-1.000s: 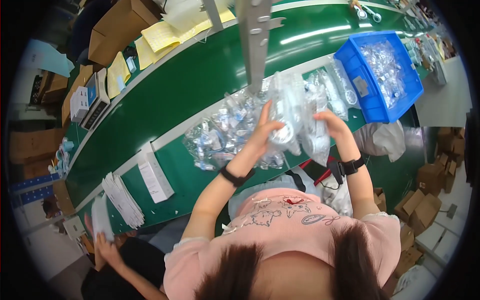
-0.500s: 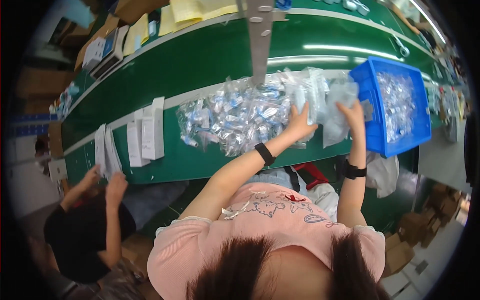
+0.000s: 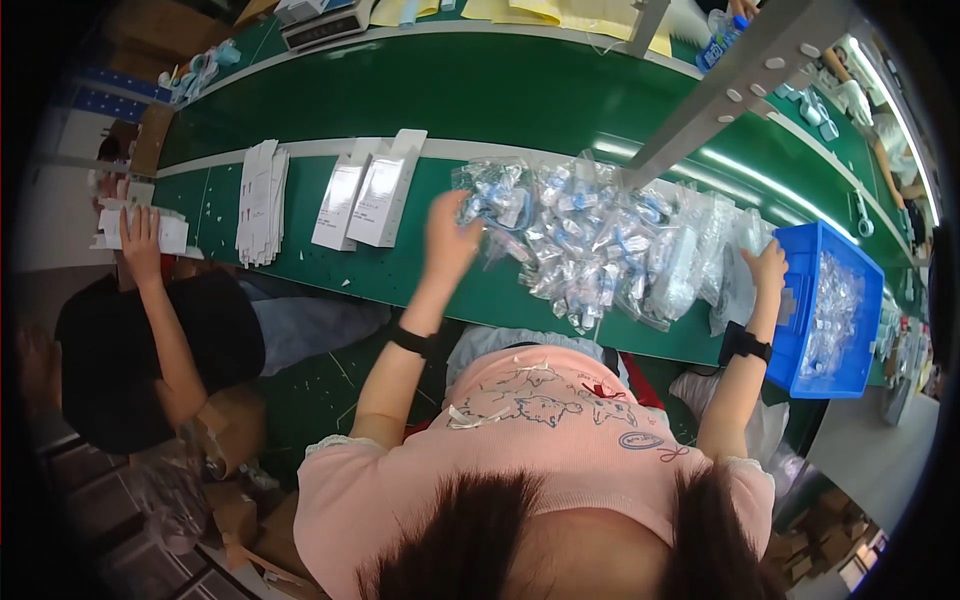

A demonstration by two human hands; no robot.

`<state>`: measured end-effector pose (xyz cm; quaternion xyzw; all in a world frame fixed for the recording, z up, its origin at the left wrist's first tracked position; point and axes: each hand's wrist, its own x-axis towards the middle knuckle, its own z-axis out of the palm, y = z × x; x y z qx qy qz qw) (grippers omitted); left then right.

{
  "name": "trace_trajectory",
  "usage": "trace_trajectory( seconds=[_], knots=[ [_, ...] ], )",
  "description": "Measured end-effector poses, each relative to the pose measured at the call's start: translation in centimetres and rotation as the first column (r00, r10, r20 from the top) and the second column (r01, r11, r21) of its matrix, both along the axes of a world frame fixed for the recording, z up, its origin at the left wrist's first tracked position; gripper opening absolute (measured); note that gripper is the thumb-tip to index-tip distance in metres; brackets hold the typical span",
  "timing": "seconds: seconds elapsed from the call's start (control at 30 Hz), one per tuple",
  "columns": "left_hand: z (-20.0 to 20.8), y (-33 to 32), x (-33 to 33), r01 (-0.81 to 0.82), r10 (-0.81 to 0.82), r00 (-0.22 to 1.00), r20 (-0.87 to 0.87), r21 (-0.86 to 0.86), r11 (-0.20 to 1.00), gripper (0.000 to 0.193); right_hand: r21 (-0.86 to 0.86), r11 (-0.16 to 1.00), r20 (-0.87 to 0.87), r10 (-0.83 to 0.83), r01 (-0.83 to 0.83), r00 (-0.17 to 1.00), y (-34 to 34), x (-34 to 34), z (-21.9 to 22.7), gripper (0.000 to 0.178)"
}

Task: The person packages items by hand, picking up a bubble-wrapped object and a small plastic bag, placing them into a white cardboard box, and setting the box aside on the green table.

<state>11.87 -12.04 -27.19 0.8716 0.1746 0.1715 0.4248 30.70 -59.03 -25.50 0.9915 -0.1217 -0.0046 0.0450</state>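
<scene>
A heap of small clear plastic bags (image 3: 590, 235) with blue and white pieces inside lies along the table. At its left end is my left hand (image 3: 452, 240), fingertips against the outermost bag; its fingers are blurred, so its grip does not show. My right hand (image 3: 768, 266) is over the right end of the row of bubble-wrap pouches (image 3: 690, 265), close to the blue bin (image 3: 795, 345). Its thumb and fingers are spread apart, and nothing shows lifted in them. The bin holds more clear bags (image 3: 832, 310).
White boxes (image 3: 385, 190) and a stack of printed paper sheets (image 3: 262, 205) lie left of the heap on the green table (image 3: 330, 275). A slanting metal post (image 3: 720, 100) rises behind the heap. At far left, a co-worker's hand (image 3: 140, 232) rests on white papers (image 3: 170, 232).
My left hand has moved left from the bubble-wrap pouches to the heap's left end. My right hand remains by the pouches and bin. The view has shifted left; the co-worker's hands have moved left.
</scene>
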Motion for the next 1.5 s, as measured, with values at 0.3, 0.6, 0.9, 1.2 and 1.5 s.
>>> trace_trajectory(
  seconds=[0.3, 0.6, 0.9, 1.2, 1.5],
  knots=[
    [-3.1, 15.2, 0.3, -0.085, 0.246, 0.947, -0.208, 0.575, 0.814, 0.060, 0.556, 0.715, 0.290, 0.311, -0.424, 0.905, 14.6, -7.8, 0.5, 0.044],
    [-0.9, 10.5, 0.6, 0.298, -0.016, 0.870, -0.492, 0.501, 0.813, 0.064, 0.527, 0.799, 0.295, 0.147, -0.290, 0.944, 16.4, -14.5, -2.8, 0.038],
    [-0.8, 11.3, 2.2, 0.410, -0.260, 0.799, -0.542, 0.175, 0.895, 0.088, 0.130, 0.991, 0.367, -0.072, 0.026, 0.927, 3.3, -5.5, -2.0, 0.039],
    [2.0, 9.8, 1.8, 0.340, -0.335, 0.907, -0.256, -0.026, 0.940, 0.106, 0.069, 0.997, -0.162, 0.044, -0.033, 0.986, -4.6, 4.2, -8.6, 0.072],
    [7.6, 5.0, 1.3, 0.357, -0.355, 0.934, -0.049, 0.040, 0.933, 0.080, 0.464, 0.861, 0.386, 0.017, -0.209, 0.923, 3.0, -1.5, 4.6, 0.071]
  ],
)
